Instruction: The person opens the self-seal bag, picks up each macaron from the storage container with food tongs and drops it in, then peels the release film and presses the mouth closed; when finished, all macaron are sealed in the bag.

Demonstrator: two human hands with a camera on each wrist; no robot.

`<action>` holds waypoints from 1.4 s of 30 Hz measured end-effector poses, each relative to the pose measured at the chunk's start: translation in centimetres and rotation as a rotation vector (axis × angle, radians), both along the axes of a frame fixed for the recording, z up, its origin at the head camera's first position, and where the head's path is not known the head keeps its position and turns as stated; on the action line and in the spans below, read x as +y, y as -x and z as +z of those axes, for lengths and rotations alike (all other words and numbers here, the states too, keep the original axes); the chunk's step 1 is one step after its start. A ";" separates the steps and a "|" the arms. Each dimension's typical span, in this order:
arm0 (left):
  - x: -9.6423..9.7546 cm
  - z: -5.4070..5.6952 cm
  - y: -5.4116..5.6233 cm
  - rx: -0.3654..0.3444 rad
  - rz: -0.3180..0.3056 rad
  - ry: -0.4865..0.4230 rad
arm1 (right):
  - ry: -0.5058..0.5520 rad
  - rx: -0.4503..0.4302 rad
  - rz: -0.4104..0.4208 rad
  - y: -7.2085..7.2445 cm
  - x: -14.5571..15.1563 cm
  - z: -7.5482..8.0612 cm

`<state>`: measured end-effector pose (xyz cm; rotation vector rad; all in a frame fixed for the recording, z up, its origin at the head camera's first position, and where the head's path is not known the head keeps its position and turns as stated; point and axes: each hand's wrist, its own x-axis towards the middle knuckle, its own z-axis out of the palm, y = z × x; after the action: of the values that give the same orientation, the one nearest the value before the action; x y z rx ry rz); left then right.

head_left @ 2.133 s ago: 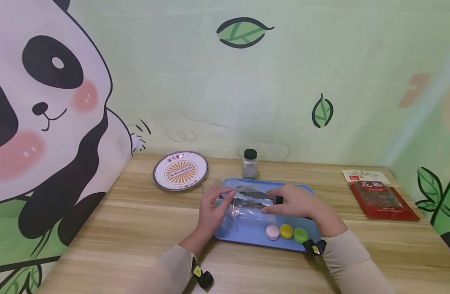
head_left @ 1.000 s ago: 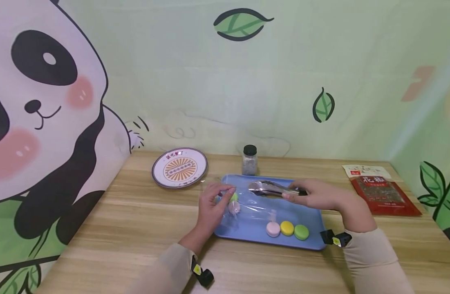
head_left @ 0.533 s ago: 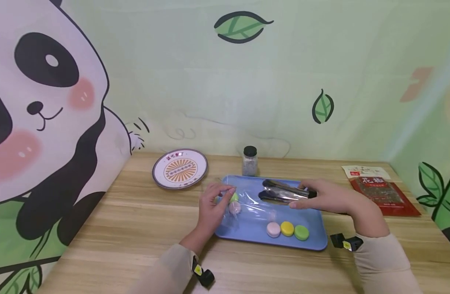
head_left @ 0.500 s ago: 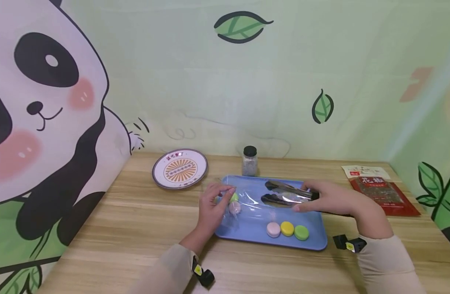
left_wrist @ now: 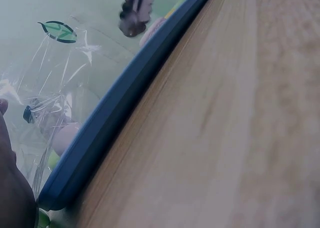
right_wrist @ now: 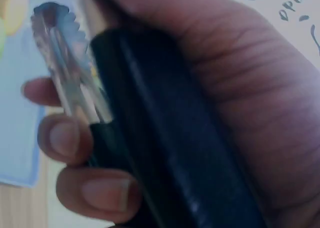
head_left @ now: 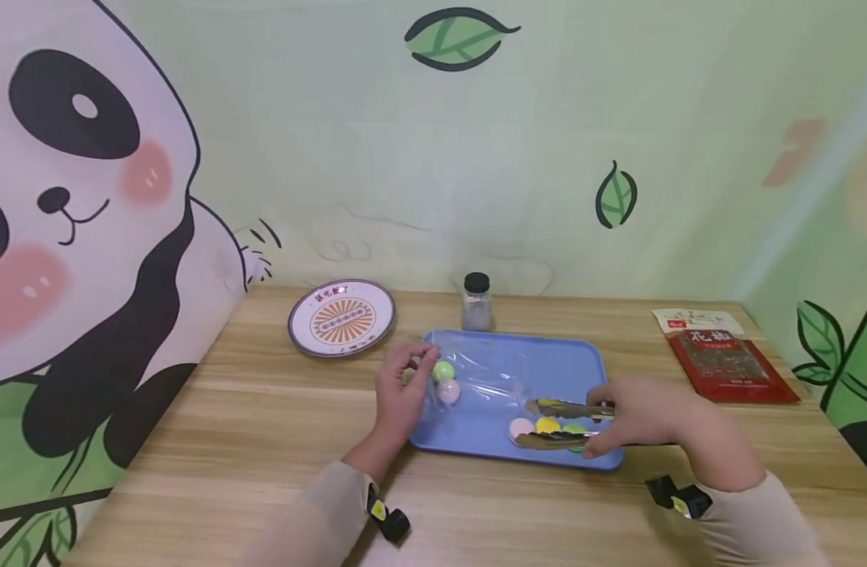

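Note:
In the head view, my left hand (head_left: 399, 400) pinches the edge of a clear plastic bag (head_left: 486, 374) lying over the left part of a blue tray (head_left: 575, 366). A green macaron (head_left: 443, 371) and a pink macaron (head_left: 449, 391) show through the film; a third greenish one is partly hidden by the fingers. My right hand (head_left: 649, 413) grips metal tongs (head_left: 571, 409), arms spread, over the row of pink (head_left: 521, 429), yellow (head_left: 547, 424) and green macarons on the tray. The right wrist view shows fingers wrapped round the tongs' dark handles (right_wrist: 165, 128).
A patterned plate (head_left: 342, 318) lies behind the tray to the left. A black-lidded jar (head_left: 476, 303) stands just behind the tray. To the right lies a red and white spice packet (head_left: 731, 366). A panda-printed backdrop (head_left: 320, 142) rises behind the wooden table.
The tongs have left the bag, swung right, then come down toward the near side of the tray, with their arms opened around the macaron row. My left hand keeps its hold on the bag.

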<state>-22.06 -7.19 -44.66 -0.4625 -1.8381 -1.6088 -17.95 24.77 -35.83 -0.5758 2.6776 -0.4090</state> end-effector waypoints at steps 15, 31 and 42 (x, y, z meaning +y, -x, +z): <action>0.0 -0.4 -0.2 -0.012 -0.007 0.016 | -0.095 0.180 0.028 0.5 1.0 -3.6; 0.1 -0.2 0.0 0.005 -0.023 0.034 | -0.131 0.277 -0.069 0.4 3.9 -4.3; -0.1 0.1 0.1 0.017 -0.013 0.036 | -0.053 0.230 0.011 1.7 1.8 -4.4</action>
<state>-22.12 -7.29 -44.61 -0.5035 -1.8580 -1.5783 -19.63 26.60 -40.20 -0.6570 2.8920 -0.2826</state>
